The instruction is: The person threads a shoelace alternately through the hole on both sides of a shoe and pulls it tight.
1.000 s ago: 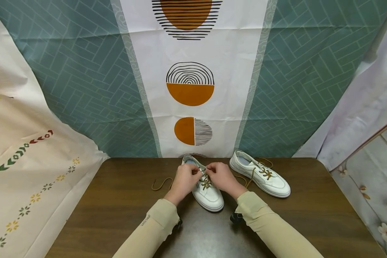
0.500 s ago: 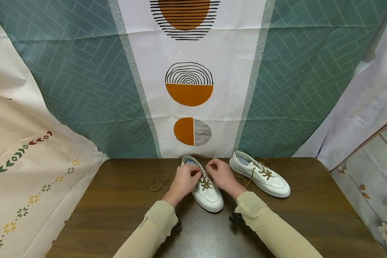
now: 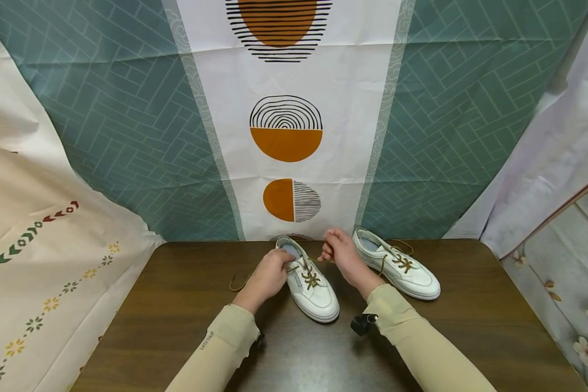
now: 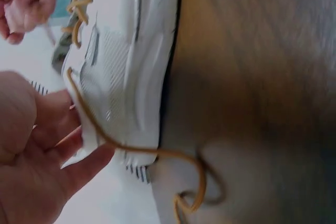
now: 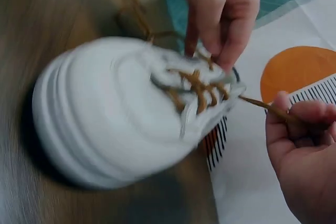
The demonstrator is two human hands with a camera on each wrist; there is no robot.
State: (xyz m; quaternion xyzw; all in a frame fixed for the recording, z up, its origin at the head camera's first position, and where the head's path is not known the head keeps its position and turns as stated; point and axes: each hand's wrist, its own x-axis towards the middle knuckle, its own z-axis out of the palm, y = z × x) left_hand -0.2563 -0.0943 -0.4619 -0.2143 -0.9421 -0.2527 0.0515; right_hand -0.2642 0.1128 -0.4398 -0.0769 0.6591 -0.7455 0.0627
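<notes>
A white sneaker (image 3: pixel 316 299) stands on the table, toe toward the person, with a brown lace crossed over its tongue. My left hand (image 3: pixel 269 272) grips the edge of its opening at the eyelets, some fingertips hidden behind the edge in the left wrist view. To the right of the shoe, my raised right hand (image 3: pixel 343 253) pinches one end of the shoelace (image 5: pixel 265 106) with curled fingers. That end runs taut from the top eyelet in the right wrist view. From the opposite eyelet the loose lace end (image 4: pixel 136 149) hangs past my left hand and curls onto the table.
A second white sneaker (image 3: pixel 421 283) with brown laces stands just right of my right hand. The brown wooden table (image 3: pixel 176 326) ends at a patterned hanging cloth (image 3: pixel 294 71) behind the shoes. More cloth drapes the left and right sides.
My right hand has moved up and away from the shoe, drawing the lace end out. The left hand has shifted slightly left and down to the edge of the shoe's opening.
</notes>
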